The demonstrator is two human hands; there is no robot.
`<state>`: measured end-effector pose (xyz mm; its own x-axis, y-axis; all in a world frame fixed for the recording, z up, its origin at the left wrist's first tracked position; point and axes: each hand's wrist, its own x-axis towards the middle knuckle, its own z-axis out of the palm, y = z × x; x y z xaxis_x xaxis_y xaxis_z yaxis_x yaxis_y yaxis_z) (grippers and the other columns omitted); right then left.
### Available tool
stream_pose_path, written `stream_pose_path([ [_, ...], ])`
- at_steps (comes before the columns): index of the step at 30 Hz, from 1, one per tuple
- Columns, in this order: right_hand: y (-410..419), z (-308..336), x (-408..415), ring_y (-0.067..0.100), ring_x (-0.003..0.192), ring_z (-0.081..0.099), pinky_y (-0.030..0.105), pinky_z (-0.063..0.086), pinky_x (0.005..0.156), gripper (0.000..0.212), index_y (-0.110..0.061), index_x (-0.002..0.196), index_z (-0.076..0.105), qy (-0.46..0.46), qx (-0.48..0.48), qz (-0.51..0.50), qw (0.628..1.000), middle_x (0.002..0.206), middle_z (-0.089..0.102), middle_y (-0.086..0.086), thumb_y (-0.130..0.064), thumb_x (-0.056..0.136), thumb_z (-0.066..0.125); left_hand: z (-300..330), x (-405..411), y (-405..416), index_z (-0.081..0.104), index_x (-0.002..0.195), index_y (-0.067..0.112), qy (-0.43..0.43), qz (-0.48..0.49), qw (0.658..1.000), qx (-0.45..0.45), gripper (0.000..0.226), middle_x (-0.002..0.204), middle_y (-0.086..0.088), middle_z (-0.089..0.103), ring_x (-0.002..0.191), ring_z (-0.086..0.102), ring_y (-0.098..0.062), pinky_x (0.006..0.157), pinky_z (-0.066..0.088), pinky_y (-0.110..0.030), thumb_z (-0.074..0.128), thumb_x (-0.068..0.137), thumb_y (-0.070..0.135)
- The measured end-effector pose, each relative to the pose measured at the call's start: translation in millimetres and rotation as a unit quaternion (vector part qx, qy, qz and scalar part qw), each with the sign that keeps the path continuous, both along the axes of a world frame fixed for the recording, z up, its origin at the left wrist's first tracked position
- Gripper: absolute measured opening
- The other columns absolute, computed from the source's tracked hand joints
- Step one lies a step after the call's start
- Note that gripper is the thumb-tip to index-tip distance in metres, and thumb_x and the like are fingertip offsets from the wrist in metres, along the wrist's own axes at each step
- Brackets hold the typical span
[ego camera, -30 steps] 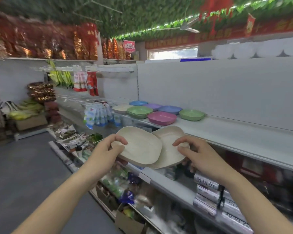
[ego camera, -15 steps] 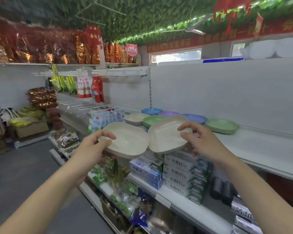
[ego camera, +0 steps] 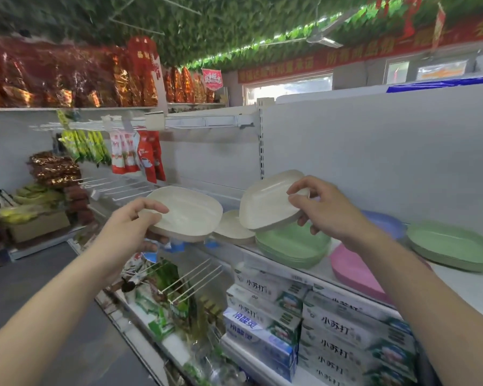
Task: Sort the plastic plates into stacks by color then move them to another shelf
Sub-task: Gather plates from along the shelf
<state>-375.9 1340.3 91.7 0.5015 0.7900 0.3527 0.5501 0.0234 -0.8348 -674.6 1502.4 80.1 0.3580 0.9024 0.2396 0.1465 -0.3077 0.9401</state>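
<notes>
while each hand pinches one cream rounded-square plastic plate by its rim, the left hand holds the left cream plate at nine o'clock of the right cream plate, which the right hand tilts above the green plate stack on the white shelf. a third cream plate lies between them. these look light, stiff and slick, so thumb-over-rim grips suit them.

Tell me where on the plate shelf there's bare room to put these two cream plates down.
Bare white shelf shows in front of the right-hand green stack, right of the pink plates. Crowded: from the cream plate on the shelf through the near green stack to the pink.
</notes>
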Motion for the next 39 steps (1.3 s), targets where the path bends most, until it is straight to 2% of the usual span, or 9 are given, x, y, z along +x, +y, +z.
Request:
stream_pose_path([
  [11,116.9,-17.6,-31.0,0.013,0.065,0.062,0.027,0.046,0.049,0.022,-0.028,0.118,0.063,-0.043,-0.154,-0.088,0.983,0.082,0.062,0.0,-0.032,0.097,0.06,-17.9,60.0,161.8,0.07,0.102,0.018,-0.003,-0.149,0.989,-0.005,0.022,0.096,-0.019,0.072,0.07,0.071,-0.025,0.058,0.053,-0.033,0.049,0.102,0.01],
  [14,133.9,-15.8,-50.6,0.011,0.082,0.063,0.025,0.051,0.068,0.039,-0.032,0.135,0.057,-0.049,-0.199,-0.139,0.969,0.104,0.064,-0.003,-0.041,0.098,0.06,-20.4,74.7,193.9,0.07,0.1,0.02,0.009,-0.211,0.977,-0.009,0.023,0.097,-0.018,0.071,0.07,0.072,-0.024,0.057,0.054,-0.032,0.049,0.102,0.011],
  [17,144.5,-14.0,-65.2,0.018,0.128,0.057,0.037,0.044,0.108,0.064,-0.035,0.157,0.034,-0.129,-0.283,-0.204,0.928,0.148,0.053,-0.003,-0.054,0.099,0.053,-25.0,88.7,214.0,0.069,0.101,0.017,0.006,-0.264,0.964,-0.019,0.021,0.095,-0.015,0.067,0.065,0.071,-0.022,0.055,0.052,-0.03,0.049,0.101,0.008],
  [19,147.0,-13.2,-73.4,0.022,0.143,0.043,0.041,0.038,0.111,0.075,-0.029,0.161,0.023,-0.183,-0.344,-0.263,0.883,0.159,0.043,-0.004,-0.064,0.098,0.046,-29.5,97.1,220.0,0.067,0.104,0.013,0.006,-0.295,0.955,-0.03,0.02,0.092,-0.013,0.066,0.063,0.07,-0.021,0.053,0.051,-0.029,0.049,0.101,0.006],
  [24,150.5,-19.6,-81.2,0.025,0.107,0.064,0.034,0.045,0.078,0.057,-0.015,0.11,0.069,-0.179,-0.385,-0.342,0.838,0.111,0.072,0.003,-0.065,0.098,0.044,-37.7,110.7,224.0,0.066,0.107,0.016,0.006,-0.339,0.939,-0.049,0.018,0.098,-0.015,0.066,0.063,0.07,-0.019,0.057,0.051,-0.032,0.049,0.101,0.011],
  [27,151.2,-22.3,-79.1,0.023,0.077,0.059,0.03,0.037,0.057,0.052,-0.014,0.069,0.056,-0.192,-0.385,-0.354,0.83,0.071,0.06,0.001,-0.055,0.1,0.047,-39.4,116.3,219.2,0.065,0.106,0.017,0.003,-0.357,0.933,-0.054,0.017,0.107,-0.018,0.065,0.063,0.07,-0.018,0.056,0.051,-0.032,0.05,0.101,0.013],
  [30,146.1,-23.9,-78.3,0.027,0.073,0.057,0.031,0.036,0.055,0.053,-0.007,0.069,0.059,-0.196,-0.366,-0.369,0.831,0.068,0.058,0.006,-0.048,0.1,0.048,-40.9,121.7,211.8,0.064,0.106,0.019,0.024,-0.378,0.924,-0.047,0.016,0.111,-0.018,0.062,0.061,0.07,-0.016,0.055,0.05,-0.03,0.05,0.101,0.013],
  [36,151.2,-25.8,-83.8,0.023,0.089,0.068,0.034,0.054,0.083,0.047,-0.013,0.094,0.074,-0.153,-0.398,-0.35,0.834,0.089,0.072,0.003,-0.051,0.101,0.047,-45.9,129.1,204.9,0.05,0.127,0.027,0.074,-0.387,0.917,0.054,0.031,0.095,-0.004,0.061,0.066,0.064,-0.018,0.045,0.043,-0.018,0.054,0.099,0.016],
  [39,147.1,-27.4,-83.7,0.022,0.095,0.068,0.036,0.056,0.088,0.042,-0.02,0.1,0.075,-0.159,-0.349,-0.37,0.846,0.097,0.074,0.0,-0.054,0.097,0.05,-46.2,127.7,211.8,0.049,0.126,0.03,0.123,-0.37,0.912,0.123,0.029,0.096,0.005,0.065,0.077,0.064,-0.018,0.057,0.043,-0.028,0.054,0.098,0.027],
])
